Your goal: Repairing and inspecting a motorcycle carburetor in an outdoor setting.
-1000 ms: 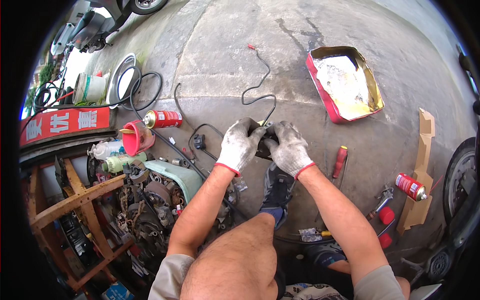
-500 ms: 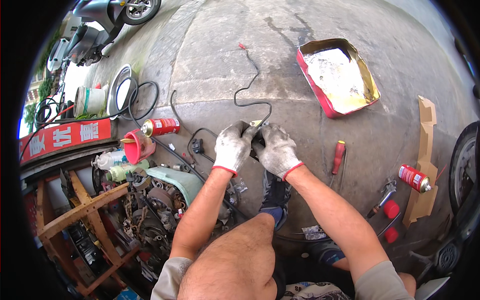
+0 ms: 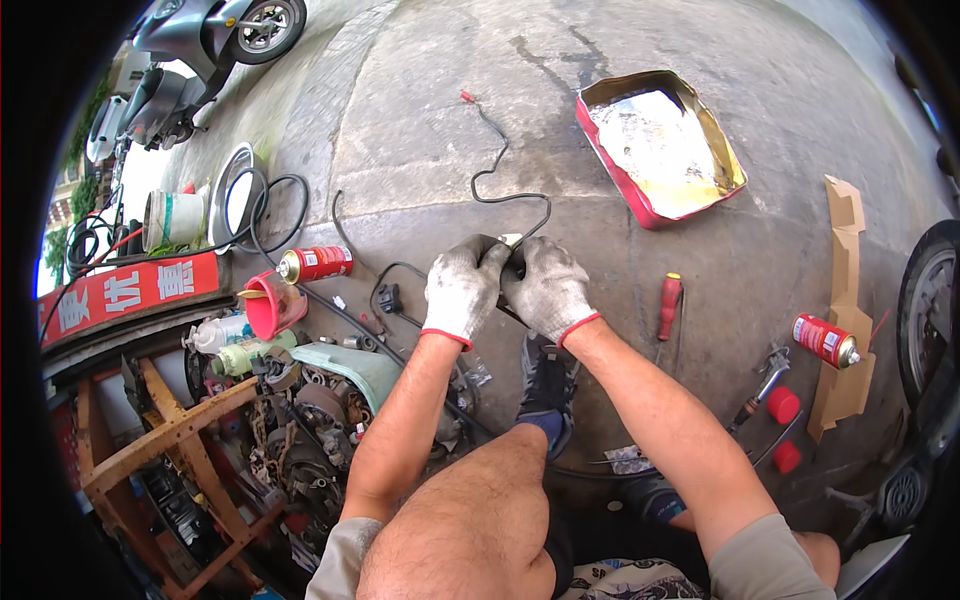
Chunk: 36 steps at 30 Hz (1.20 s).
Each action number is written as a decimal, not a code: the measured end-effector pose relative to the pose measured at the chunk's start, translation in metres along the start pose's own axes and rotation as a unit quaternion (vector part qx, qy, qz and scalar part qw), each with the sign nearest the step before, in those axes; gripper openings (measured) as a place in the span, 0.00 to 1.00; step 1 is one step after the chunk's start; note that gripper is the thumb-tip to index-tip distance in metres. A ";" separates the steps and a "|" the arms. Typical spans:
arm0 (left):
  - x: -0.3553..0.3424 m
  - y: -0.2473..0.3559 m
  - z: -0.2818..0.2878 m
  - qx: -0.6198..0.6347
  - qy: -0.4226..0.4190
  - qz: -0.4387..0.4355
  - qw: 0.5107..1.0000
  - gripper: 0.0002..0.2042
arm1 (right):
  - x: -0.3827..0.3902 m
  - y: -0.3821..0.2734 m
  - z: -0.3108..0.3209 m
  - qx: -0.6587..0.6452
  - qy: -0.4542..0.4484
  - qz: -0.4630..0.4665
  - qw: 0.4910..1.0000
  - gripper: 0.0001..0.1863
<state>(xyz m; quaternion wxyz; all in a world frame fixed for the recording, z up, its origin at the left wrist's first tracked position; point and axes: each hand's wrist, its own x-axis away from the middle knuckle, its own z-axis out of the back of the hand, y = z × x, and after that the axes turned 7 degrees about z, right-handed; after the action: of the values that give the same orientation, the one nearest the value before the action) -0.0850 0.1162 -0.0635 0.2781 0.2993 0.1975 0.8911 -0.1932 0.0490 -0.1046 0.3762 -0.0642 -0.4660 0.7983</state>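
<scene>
My left hand (image 3: 464,285) and my right hand (image 3: 543,285), in soiled white gloves with red cuffs, meet above my shoe, fingers closed around a small dark part (image 3: 514,305), mostly hidden by the gloves. A small pale piece (image 3: 509,239) shows at my fingertips. From there a thin black cable (image 3: 492,197) winds across the ground to a red tip (image 3: 467,96). A red-handled screwdriver (image 3: 669,304) lies to the right of my hands. A red spray can (image 3: 321,262) and a black switch-like part (image 3: 390,298) lie to their left.
An opened tin pan (image 3: 636,200), cardboard (image 3: 843,220) with another spray can (image 3: 815,338), and a wheel (image 3: 922,320) are right. Left are parked scooters (image 3: 190,40), hose coils (image 3: 290,185), a bucket (image 3: 168,222), a red sign, a rusty frame (image 3: 170,437) and heaped metal parts.
My hands stay closed together on the part, with the right fingers shifting slightly around it. The view has shifted a little, so the pan and cardboard appear higher and further left.
</scene>
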 end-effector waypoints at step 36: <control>-0.007 0.006 -0.043 0.009 -0.019 -0.128 0.992 0.35 | 0.002 0.081 0.036 -0.274 0.172 -0.020 0.946 0.07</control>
<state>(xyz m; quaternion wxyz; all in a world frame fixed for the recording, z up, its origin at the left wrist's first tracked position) -0.1103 0.0988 -0.0956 0.3910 0.2907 0.2368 0.8406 -0.2544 0.0024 -0.1483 0.4344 -0.2922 -0.5958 0.6091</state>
